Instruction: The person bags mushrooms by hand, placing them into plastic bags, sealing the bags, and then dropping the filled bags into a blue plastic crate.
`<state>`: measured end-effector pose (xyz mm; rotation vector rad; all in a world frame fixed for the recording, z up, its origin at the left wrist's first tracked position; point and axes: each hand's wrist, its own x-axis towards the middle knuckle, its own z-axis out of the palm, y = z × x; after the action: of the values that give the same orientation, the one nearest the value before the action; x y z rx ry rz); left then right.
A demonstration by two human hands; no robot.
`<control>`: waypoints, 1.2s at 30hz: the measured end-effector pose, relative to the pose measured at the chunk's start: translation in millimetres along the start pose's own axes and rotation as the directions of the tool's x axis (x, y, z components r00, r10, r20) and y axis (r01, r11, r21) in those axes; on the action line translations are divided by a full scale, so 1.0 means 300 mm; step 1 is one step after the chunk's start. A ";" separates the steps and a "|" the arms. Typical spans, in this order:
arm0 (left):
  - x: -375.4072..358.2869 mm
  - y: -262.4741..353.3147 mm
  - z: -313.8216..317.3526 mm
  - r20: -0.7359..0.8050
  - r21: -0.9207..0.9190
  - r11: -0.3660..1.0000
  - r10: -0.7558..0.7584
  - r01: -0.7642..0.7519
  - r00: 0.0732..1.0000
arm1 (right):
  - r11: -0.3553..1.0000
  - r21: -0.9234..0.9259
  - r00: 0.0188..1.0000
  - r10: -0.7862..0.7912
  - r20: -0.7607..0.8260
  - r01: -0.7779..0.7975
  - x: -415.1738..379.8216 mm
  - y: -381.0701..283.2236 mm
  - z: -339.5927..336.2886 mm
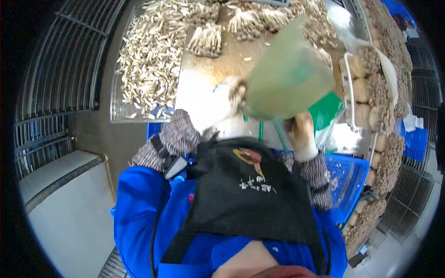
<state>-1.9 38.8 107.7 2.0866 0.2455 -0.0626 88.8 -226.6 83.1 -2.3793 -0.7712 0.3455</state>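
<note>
My left hand (209, 104) reaches forward from a striped sleeve cover (180, 132) and washes out in white glare over the table. Its fingers do not show. At its far end is a blurred brownish mushroom clump (237, 95), right beside a translucent yellow-green plastic bag (287, 74). The bag is smeared by motion and hangs over the right half of the table. My right hand (302, 132), in a pale glove, is closed at the bag's lower edge. A green object (327, 111) lies just right of that hand.
Many loose small mushrooms (150, 65) fill a clear-walled tray at left. Mushroom bunches (205, 41) lie along the table's (234, 55) far side. A blue basket (345, 185) stands by my right arm. Rows of mushroom blocks (387, 125) line the right. Metal racks (65, 60) stand at far left.
</note>
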 end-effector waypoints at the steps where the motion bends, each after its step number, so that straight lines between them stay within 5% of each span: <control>1: 0.022 -0.002 -0.016 -0.018 0.011 1.000 0.013 -0.013 1.000 | 0.967 0.253 0.998 0.033 -0.062 -0.016 0.000 -0.023 -0.003; 2: 0.004 -0.005 -0.007 -0.125 -0.023 0.984 0.174 -0.178 0.977 | 0.870 0.492 0.991 0.101 -0.088 -0.045 -0.028 -0.042 -0.010; 3: -0.020 -0.007 0.004 -0.232 -0.044 0.941 0.316 -0.335 0.920 | 0.963 -0.102 0.960 -0.261 -0.098 0.251 -0.048 -0.032 -0.061; 4: -0.012 -0.010 -0.005 -0.233 -0.040 0.939 0.323 -0.341 0.917 | 0.962 -0.104 0.959 -0.264 -0.104 0.253 -0.036 -0.031 -0.053; 6: -0.009 -0.011 -0.019 -0.056 -0.161 0.986 0.044 -0.052 0.997 | 0.981 -0.068 0.959 -0.193 -0.208 0.183 -0.030 -0.017 -0.018; 7: -0.019 -0.007 -0.011 -0.053 -0.164 0.985 0.040 -0.048 0.998 | 0.996 0.075 0.997 -0.036 -0.063 0.041 -0.016 0.026 0.002; 8: -0.012 -0.001 -0.006 -0.112 -0.258 0.955 0.125 -0.150 0.986 | 0.996 0.073 0.997 -0.042 -0.065 0.047 0.019 0.010 -0.014; 10: -0.010 0.001 0.007 -0.232 -0.422 0.840 0.264 -0.341 0.936 | 0.763 0.450 0.885 0.385 0.262 -0.465 0.054 -0.057 -0.067; 11: -0.024 0.000 0.001 -0.220 -0.430 0.841 0.254 -0.327 0.942 | 0.741 0.609 0.958 0.255 0.133 -0.282 0.040 -0.082 -0.074; 12: -0.017 -0.003 -0.031 -0.076 -0.348 0.929 0.110 -0.130 0.991 | 0.743 0.609 0.959 0.252 0.132 -0.279 0.046 -0.063 -0.062; 13: -0.004 -0.010 -0.056 0.047 -0.233 0.970 -0.055 0.065 0.997 | 0.963 0.256 0.989 -0.053 -0.140 0.088 0.055 -0.027 -0.037; 14: 0.000 -0.041 -0.049 0.045 -0.234 0.970 -0.058 0.067 0.997 | 0.902 -0.204 0.871 -0.423 -0.251 0.380 0.050 0.001 -0.010; 15: -0.009 -0.089 -0.019 0.034 -0.010 0.999 0.042 -0.041 0.999 | 0.981 0.165 0.990 -0.087 -0.108 0.104 0.039 0.015 0.013; 16: -0.011 -0.112 -0.007 0.041 0.218 0.964 0.146 -0.151 0.988 | 0.980 0.166 0.991 -0.089 -0.103 0.105 0.029 -0.002 0.012; 18: -0.021 -0.017 -0.026 -0.323 0.208 0.870 0.493 -0.448 0.808 | 0.678 0.716 0.976 0.215 0.023 -0.166 0.050 -0.044 0.007; 19: -0.029 -0.073 0.008 -0.091 0.041 0.977 0.213 -0.210 0.973 | 0.701 0.713 0.996 0.070 -0.053 -0.011 0.045 0.113 0.073; 20: -0.029 -0.102 0.032 -0.083 0.035 0.978 0.208 -0.206 0.975 | 0.700 0.713 0.996 0.080 -0.048 -0.022 0.039 0.104 0.078; 22: 0.026 -0.119 0.029 0.038 -0.184 0.961 -0.202 0.205 0.979 | 0.471 0.766 0.869 0.442 0.223 -0.436 0.095 0.074 0.079; 24: 0.015 -0.094 0.032 0.002 -0.268 0.955 -0.134 0.130 0.991 | 0.551 0.676 0.871 0.355 0.340 -0.489 0.098 0.090 0.061; 26: 0.024 -0.098 0.022 0.012 -0.135 0.981 -0.143 0.143 0.990 | 0.647 0.761 0.987 0.147 -0.065 -0.046 0.122 0.044 0.056; 30: 0.049 -0.177 0.070 -0.034 -0.281 0.959 -0.060 0.048 0.998 | 0.762 0.637 0.988 -0.027 -0.154 0.120 0.208 -0.092 0.013; 32: 0.051 -0.175 0.074 -0.100 -0.237 0.971 -0.010 -0.014 0.995 | 0.957 0.169 0.971 -0.235 -0.031 0.237 0.231 -0.221 -0.030; 33: 0.052 -0.187 0.072 -0.104 -0.238 0.971 -0.010 -0.015 0.995 | 0.950 0.311 0.984 -0.031 0.177 -0.026 0.248 -0.261 -0.053; 36: 0.044 -0.205 0.040 -0.111 -0.160 0.985 -0.089 0.071 0.990 | 0.876 0.482 1.000 0.010 0.013 -0.015 0.217 -0.286 -0.131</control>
<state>-0.7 60.3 47.2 1.9265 0.3941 0.0307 118.7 -150.6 163.3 -1.9107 -0.5895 0.4930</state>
